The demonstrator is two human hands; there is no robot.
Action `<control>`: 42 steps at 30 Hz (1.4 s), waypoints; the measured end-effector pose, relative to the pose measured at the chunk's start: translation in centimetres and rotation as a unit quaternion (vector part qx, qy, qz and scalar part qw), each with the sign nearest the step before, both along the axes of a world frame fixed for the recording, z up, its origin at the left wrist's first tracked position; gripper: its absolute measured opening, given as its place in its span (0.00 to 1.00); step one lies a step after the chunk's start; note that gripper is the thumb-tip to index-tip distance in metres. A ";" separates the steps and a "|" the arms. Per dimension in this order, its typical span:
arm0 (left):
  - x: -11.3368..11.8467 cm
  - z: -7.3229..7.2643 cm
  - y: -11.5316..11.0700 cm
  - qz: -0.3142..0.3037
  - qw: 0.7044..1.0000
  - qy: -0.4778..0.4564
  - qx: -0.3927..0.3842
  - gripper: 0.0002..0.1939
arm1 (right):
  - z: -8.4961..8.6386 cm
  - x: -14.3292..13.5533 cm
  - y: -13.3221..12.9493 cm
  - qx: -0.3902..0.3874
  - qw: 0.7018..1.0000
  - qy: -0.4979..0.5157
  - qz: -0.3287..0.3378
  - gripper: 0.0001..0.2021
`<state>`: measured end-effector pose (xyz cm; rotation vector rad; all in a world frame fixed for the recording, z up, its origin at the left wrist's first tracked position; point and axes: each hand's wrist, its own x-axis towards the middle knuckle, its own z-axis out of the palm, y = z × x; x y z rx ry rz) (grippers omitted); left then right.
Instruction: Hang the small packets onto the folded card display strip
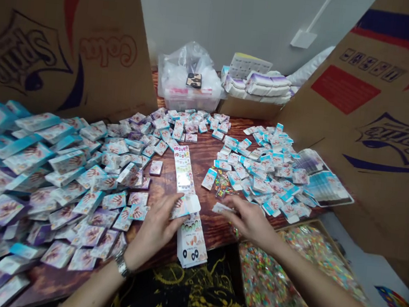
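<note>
My left hand [159,226] grips a small white-and-blue carton [182,208] between thumb and fingers, and its white end flap stands out to the right. Below and beyond that carton lies a stack of long printed strips [193,241], with coloured shapes on them. My right hand [247,218] pinches a small white piece [222,208], perhaps folded paper; its exact kind is unclear. Just beyond those fingers is a clear bag of tiny colourful pieces [222,183]. A single blue-ended carton [209,178] lies to the left of the bag.
Cartons pile up on the left [68,174], with another heap [261,166] at right. An open box of colourful small bags [286,282] stands by my right forearm. Large cardboard boxes [112,14] flank the table. A plastic tub [191,101] sits at the back.
</note>
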<state>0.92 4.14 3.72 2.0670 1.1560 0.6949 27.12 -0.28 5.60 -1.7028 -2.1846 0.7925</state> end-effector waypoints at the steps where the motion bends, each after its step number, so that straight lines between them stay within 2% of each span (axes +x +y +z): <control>1: 0.0 0.0 -0.1 -0.005 1.000 -0.002 -0.004 0.22 | 1.3 -0.4 0.6 0.045 0.998 0.033 -0.017 0.08; 3: 0.0 0.0 -0.2 -0.013 1.000 -0.012 -0.010 0.22 | 3.2 -1.3 1.6 0.122 0.990 0.071 -0.017 0.09; 5: 0.1 0.0 -0.2 -0.019 0.999 -0.022 -0.016 0.22 | 4.1 -2.4 2.4 0.170 0.983 0.065 0.018 0.09; 8: 0.1 -0.2 -0.3 -0.019 0.999 -0.035 -0.020 0.21 | 3.7 -3.6 3.1 0.221 0.971 0.007 0.091 0.10; 12: -0.3 -0.6 -0.4 -0.015 0.999 -0.038 -0.016 0.22 | 2.6 -3.9 3.4 0.284 0.939 -0.070 0.182 0.11; 17: -0.6 -0.3 -0.6 -0.023 0.999 -0.031 -0.014 0.23 | 3.3 -3.8 3.6 0.327 0.895 -0.126 0.276 0.12; 19: -0.4 0.1 -0.7 -0.025 0.999 -0.028 -0.013 0.23 | 3.7 -3.8 3.7 0.331 0.887 -0.119 0.298 0.13; 23: 0.0 0.5 -0.8 -0.021 0.999 -0.024 -0.004 0.23 | 3.7 -4.1 3.6 0.313 0.891 -0.067 0.323 0.14; 25: 0.3 0.6 -0.8 -0.015 1.000 -0.021 0.008 0.23 | 3.5 -4.5 3.5 0.305 0.903 -0.047 0.299 0.14; 27: 0.4 0.6 -0.8 -0.007 1.000 -0.014 0.027 0.23 | 3.4 -5.0 3.5 0.287 0.925 -0.014 0.249 0.13; 30: 0.6 0.7 -0.9 0.002 0.998 0.003 0.057 0.23 | 3.5 -5.8 3.3 0.224 0.958 0.062 0.168 0.10; 34: 1.0 0.8 -1.3 0.011 0.997 0.027 0.078 0.26 | 3.1 -6.8 2.9 0.176 0.972 0.127 0.086 0.08; 37: 1.4 0.7 -1.4 0.012 0.996 0.040 0.080 0.26 | 1.8 -7.5 2.7 0.129 0.970 0.206 -0.007 0.06; 40: 1.6 0.4 -1.3 0.019 0.996 0.040 0.076 0.25 | 0.2 -8.2 2.7 0.081 0.937 0.318 -0.120 0.04; 42: 1.5 0.2 -1.2 0.023 0.996 0.040 0.080 0.25 | -0.4 -8.5 2.7 0.060 0.921 0.357 -0.147 0.05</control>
